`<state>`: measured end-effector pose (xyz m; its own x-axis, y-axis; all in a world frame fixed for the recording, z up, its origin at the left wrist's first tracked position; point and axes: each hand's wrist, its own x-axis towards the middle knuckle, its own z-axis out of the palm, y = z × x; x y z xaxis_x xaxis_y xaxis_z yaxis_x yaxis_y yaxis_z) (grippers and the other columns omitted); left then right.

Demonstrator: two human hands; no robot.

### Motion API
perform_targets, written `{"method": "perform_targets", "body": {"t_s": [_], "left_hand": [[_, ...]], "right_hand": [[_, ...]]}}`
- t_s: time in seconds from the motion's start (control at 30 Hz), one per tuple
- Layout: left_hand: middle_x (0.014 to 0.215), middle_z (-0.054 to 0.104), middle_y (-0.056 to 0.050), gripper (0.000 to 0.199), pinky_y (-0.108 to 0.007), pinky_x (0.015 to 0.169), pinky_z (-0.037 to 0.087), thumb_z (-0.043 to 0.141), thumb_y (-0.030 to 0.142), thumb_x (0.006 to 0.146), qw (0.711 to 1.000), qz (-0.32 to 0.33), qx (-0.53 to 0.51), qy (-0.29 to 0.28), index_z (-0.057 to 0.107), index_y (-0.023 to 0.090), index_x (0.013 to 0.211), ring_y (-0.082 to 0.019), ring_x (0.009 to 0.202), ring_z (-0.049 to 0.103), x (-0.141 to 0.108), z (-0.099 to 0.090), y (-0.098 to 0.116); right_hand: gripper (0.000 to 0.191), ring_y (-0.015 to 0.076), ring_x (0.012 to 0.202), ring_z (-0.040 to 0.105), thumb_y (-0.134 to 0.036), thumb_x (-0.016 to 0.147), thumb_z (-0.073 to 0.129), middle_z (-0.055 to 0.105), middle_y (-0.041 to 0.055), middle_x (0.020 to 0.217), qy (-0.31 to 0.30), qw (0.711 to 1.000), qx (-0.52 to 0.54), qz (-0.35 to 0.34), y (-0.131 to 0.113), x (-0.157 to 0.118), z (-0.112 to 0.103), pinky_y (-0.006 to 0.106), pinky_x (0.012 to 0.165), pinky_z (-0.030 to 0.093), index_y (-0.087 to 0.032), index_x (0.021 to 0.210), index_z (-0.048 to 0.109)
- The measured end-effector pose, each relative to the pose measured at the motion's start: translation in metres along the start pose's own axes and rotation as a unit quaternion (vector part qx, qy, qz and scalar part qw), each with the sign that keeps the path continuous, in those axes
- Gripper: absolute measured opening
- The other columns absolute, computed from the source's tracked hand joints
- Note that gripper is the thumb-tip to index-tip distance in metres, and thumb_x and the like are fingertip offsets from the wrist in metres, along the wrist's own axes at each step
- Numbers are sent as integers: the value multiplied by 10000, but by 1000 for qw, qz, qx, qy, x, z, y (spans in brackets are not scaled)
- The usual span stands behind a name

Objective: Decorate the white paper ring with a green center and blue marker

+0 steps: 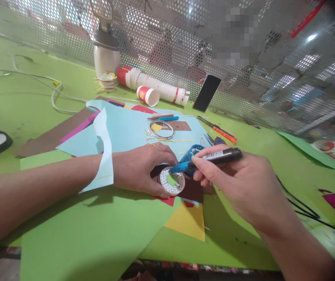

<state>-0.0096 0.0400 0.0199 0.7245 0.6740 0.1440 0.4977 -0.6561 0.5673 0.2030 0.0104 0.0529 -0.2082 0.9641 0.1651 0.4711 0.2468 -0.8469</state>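
Observation:
A small round white piece (172,181) with blue dots, dark dividing lines and a green centre lies on dark brown paper (193,190). My left hand (144,168) grips this round piece from its left side, thumb at the lower edge. A black marker (224,156) with a blue front end is held between the fingers of my right hand (228,175), its tip at the upper part of the round piece. A curled light-blue paper strip (105,144) passes over my left forearm. Just behind the marker is a blue tape-like roll (195,150), partly hidden.
Light-blue sheets (126,130) carry a silvery ring (161,129) and pens. Behind them are stacked paper cups (161,89), a white bottle (106,58) and a phone (206,93) against a perforated screen. An orange cutter (225,134) lies right; green paper (88,230) lies in front.

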Motion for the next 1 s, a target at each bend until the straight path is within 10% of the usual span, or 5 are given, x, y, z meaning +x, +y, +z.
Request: {"method": "perform_targets", "body": {"t_s": [1.0], "left_hand": [[1135, 625, -111, 421, -367, 954, 455, 792, 366, 712, 1000, 4, -3, 3, 672, 149, 1053, -261, 1079, 579, 0, 1, 0]], "right_hand": [[198, 57, 507, 629, -338, 831, 720, 692, -44, 573, 31, 997, -46, -53, -4, 0, 3, 88, 501, 524, -186, 707, 689]]}}
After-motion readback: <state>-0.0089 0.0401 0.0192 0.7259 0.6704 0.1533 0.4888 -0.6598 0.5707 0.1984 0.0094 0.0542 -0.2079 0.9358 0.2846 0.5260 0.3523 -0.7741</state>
